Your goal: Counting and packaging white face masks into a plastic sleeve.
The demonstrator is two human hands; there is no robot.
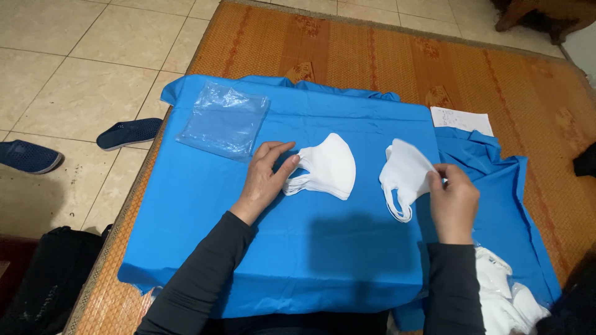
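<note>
Looking down, we see a folded white mask [406, 174] lifted at the right of the blue cloth [205, 211], pinched by its edge in the right hand [453, 201], its ear loops hanging free below. To its left, well apart, a small stack of white masks [326, 167] lies flat on the cloth; the left hand [264, 180] rests beside it, fingers loosely spread, the thumb and forefinger touching the stack's near edge without closing on it. Farther left and up sits a pile of clear plastic bags [223, 121]. More white masks [503, 291] lie heaped at the lower right, by the right sleeve. The cloth covers a woven orange mat [347, 49] on a tiled floor [81, 56], where dark slippers [127, 133] stand. We judge the dangling loops could snag on the fingers, and a light nudge from the left hand could skew the stack.
</note>
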